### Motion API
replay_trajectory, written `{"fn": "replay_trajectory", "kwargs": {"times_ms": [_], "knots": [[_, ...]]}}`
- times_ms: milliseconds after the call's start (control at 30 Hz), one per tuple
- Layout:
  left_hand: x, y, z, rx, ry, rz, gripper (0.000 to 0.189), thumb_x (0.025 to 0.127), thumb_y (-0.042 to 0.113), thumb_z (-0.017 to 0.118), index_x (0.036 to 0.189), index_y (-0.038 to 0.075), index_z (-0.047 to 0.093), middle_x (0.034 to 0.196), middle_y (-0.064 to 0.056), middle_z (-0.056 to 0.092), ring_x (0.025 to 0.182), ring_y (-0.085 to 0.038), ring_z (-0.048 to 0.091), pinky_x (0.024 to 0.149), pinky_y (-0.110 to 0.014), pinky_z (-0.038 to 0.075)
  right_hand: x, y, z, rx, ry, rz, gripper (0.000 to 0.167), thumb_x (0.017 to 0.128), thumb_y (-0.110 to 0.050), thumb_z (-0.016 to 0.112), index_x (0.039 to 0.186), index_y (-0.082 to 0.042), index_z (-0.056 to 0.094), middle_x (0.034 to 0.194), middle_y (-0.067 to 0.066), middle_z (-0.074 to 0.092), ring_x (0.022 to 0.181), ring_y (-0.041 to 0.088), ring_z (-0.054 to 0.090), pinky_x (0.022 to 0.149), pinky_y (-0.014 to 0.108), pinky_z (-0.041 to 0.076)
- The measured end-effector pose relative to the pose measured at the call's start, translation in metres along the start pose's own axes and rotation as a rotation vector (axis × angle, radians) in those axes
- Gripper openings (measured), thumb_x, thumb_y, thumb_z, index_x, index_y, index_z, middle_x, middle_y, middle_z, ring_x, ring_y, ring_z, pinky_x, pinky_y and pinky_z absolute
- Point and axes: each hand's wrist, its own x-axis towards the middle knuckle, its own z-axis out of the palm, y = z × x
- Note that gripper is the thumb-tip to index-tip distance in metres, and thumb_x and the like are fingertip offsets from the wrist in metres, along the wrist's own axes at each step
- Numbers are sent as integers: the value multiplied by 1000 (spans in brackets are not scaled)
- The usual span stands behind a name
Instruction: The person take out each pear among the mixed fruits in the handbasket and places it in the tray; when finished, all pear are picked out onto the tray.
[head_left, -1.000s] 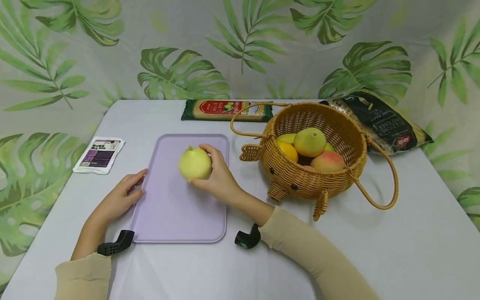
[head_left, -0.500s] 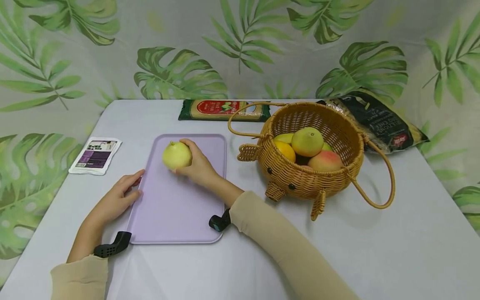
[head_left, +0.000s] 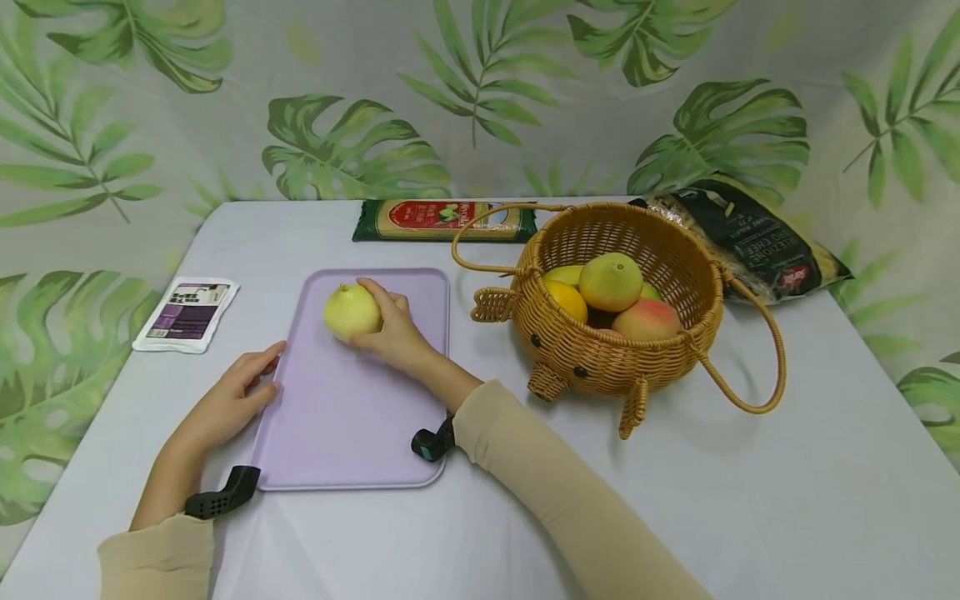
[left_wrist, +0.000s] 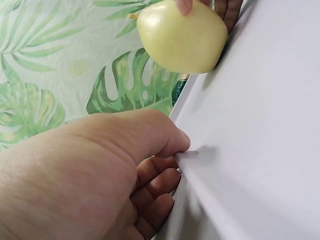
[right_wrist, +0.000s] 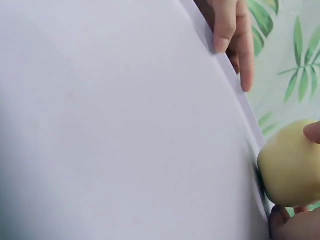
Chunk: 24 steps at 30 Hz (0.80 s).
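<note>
My right hand (head_left: 390, 333) holds a round, pale yellow-green pear (head_left: 351, 311) by its right side, over the upper left part of a lilac tray (head_left: 352, 433). The pear's stem points up and away. In the left wrist view the pear (left_wrist: 182, 37) sits close over the tray's surface. My left hand (head_left: 228, 400) is at the tray's left edge. Its thumb (left_wrist: 167, 140) rests on the rim, and the other fingers curl along the outside of it. In the right wrist view this left hand (right_wrist: 232, 35) grips the same edge.
A pig-faced wicker basket (head_left: 615, 367) at right holds a peach (head_left: 647, 321), an orange fruit (head_left: 566, 300) and a yellow-green fruit (head_left: 611, 282). Behind lie a long pasta pack (head_left: 405, 218) and a black food bag (head_left: 765, 242). A white-and-purple pouch (head_left: 187, 314) lies at left.
My right hand has carried the pear left and slightly away across the tray, then nearly stopped over the last half second. My left hand has stayed at the tray's edge.
</note>
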Motion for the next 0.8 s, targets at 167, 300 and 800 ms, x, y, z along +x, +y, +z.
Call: {"fn": "replay_trajectory", "kwargs": {"times_ms": [167, 300, 800], "knots": [[-1, 2, -1, 0, -6, -16, 53, 89, 2, 49, 138, -1, 30, 117, -22, 42, 105, -29, 38, 82, -3, 21, 3, 3, 0, -15, -70, -64, 78, 75, -7, 70, 140, -24, 31, 132, 11, 33, 111, 17, 38, 92, 33, 31], [-1, 3, -1, -4, -10, -23, 53, 89, 3, 49, 139, 0, 30, 117, -22, 42, 106, -32, 38, 82, -5, 22, 5, 3, 3, 1, -106, -127, 76, 76, -7, 70, 140, -17, 31, 133, 6, 38, 101, 12, 43, 86, 23, 35], [0, 1, 0, 11, -8, -33, 53, 89, 3, 48, 138, 0, 30, 116, -23, 42, 107, -35, 39, 83, -8, 23, 6, -4, 8, -122, -85, -126, 78, 78, -17, 70, 142, -17, 26, 135, 4, 40, 98, 9, 46, 82, 20, 37]]}}
